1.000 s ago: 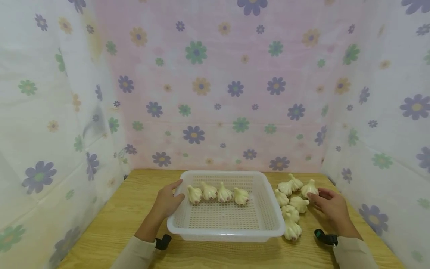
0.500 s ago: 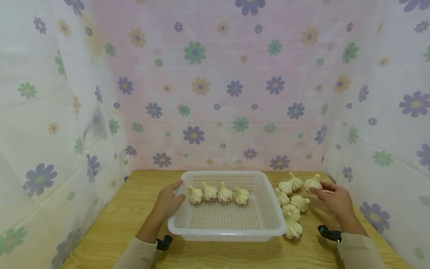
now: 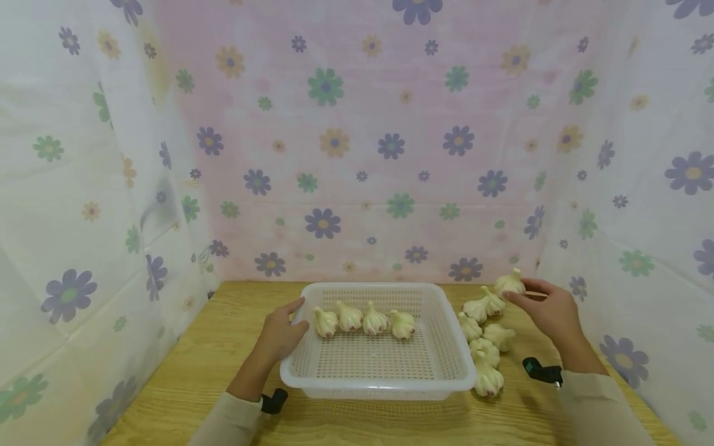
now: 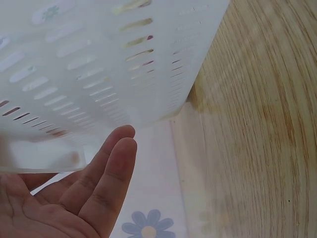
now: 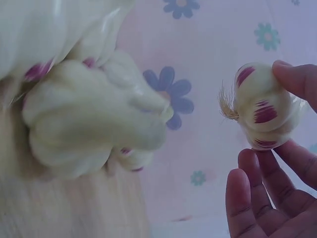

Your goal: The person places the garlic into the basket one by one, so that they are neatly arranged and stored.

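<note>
My right hand [image 3: 549, 310] pinches a garlic bulb [image 3: 510, 283] between thumb and fingertips, raised above the back of the garlic pile. In the right wrist view this bulb [image 5: 265, 106] shows purple streaks and a tuft of roots. My left hand [image 3: 281, 331] holds the left rim of a white plastic basket [image 3: 379, 385], thumb on the inner side. From the left wrist, fingers [image 4: 111, 183] reach along the outside of the slotted wall. Inside the basket, several garlic bulbs [image 3: 375, 320] stand in a row toward the back.
On the wooden table [image 3: 201, 365], right against the basket's right side, lies a pile of several loose garlic bulbs [image 3: 484, 353]. Flowered cloth [image 3: 362, 155] hangs around the table at the back and both sides.
My right hand has lifted the garlic bulb up off the table beside the pile, moving it up and back. My left hand and the basket have stayed in place.
</note>
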The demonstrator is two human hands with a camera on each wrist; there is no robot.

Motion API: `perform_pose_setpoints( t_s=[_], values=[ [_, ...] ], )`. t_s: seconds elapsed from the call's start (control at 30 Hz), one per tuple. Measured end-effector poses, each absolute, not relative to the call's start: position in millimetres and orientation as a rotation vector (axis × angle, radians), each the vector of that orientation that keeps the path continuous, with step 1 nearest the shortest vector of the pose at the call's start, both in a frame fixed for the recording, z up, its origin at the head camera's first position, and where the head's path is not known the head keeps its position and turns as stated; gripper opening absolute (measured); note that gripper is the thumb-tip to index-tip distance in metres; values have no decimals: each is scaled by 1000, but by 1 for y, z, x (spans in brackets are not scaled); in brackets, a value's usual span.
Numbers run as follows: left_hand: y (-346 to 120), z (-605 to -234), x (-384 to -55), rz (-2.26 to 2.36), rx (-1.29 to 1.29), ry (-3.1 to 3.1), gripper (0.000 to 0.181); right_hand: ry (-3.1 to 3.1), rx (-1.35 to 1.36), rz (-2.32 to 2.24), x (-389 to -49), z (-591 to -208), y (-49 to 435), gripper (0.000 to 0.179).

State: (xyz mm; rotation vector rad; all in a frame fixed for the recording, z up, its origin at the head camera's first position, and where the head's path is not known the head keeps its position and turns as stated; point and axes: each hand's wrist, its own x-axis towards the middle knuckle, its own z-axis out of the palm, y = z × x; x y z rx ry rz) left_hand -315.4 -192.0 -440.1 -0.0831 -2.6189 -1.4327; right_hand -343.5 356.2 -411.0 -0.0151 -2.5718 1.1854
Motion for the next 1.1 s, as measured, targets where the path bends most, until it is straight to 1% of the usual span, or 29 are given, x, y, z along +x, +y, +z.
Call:
perform_pose_setpoints(
  t_s=[0.17,0.43,0.77,1.1],
  values=[
    [-192,-440,-315,-1422,-82,-2619,64,-2577,33,1219,-346,-397,340,86],
    [-191,-438,-314,-1424,-76,-2623,63,-2596,148,1216,-350,-384,317,82],
    [-191,-436,-312,-1413,-53,-2629,64,-2622,305,1244,-358,-374,285,78],
    [-190,-436,-311,-1415,-79,-2626,64,-2666,451,1263,-365,-369,250,80]
  ],
)
